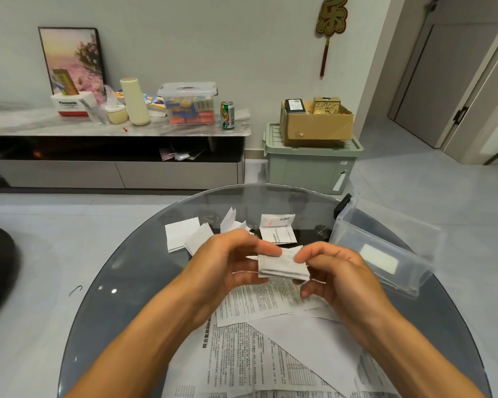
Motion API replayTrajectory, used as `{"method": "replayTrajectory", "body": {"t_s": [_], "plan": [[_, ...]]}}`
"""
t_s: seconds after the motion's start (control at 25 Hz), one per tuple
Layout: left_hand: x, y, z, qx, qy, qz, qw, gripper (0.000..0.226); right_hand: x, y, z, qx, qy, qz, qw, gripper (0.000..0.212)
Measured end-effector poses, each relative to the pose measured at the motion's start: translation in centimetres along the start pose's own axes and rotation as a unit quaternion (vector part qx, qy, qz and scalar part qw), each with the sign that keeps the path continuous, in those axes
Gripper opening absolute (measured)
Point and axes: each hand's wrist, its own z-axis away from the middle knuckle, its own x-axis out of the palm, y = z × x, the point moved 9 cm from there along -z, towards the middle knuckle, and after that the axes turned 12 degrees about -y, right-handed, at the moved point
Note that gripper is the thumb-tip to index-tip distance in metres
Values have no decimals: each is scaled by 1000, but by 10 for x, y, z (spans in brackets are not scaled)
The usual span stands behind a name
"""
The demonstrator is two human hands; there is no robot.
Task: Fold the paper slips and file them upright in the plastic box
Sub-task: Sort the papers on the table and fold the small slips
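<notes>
Left hand (227, 259) and right hand (337, 271) both pinch a small folded white paper slip (282, 265) above round smoked-glass table (121, 282); clear rectangular plastic box (385, 248) stands right.

Left hand (227, 259) and right hand (337, 271) pinch a folded white paper slip (282, 267) at centre frame. A clear plastic box (385, 245) sits right, on a round grey glass table (121, 282).

The white and red carton (69, 105) on the sideboard (144, 128), left of its lidded clear tub (188, 103), reads "Panasonic". A red and gold wall ornament (331, 17) above that sideboard's right end forms the character 乐. Print elsewhere is too small to read.
</notes>
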Motion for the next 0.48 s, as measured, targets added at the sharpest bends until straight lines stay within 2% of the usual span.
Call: {"method": "replayTrajectory", "body": {"t_s": [0.08,0.12,0.2,0.28,0.32,0.36,0.4,0.48], "plan": [[-6,0,1,-20,22,-140,990,12,2,1,-2,-4,-17,1,1000,23],[-7,-3,0,-36,23,-193,980,15,3,1,-2,-1,-24,48,999,17],[-4,-4,0,-55,-4,-237,970,19,9,5,-2,8,-35,147,988,18],[-11,5,2,-48,-25,-277,959,22,15,6,-3,-9,-47,163,985,25],[-27,13,4,-37,0,-314,949,24,18,4,-3,-24,-55,170,984,28],[-51,22,6,-30,46,-369,928,24,21,1,-3,-38,-67,230,970,32],[-77,28,11,-41,99,-432,896,26,25,1,-3,-39,-88,347,933,37],[-120,23,18,-104,160,-513,837,28,34,13,0,-31,-152,562,812,47]]}}
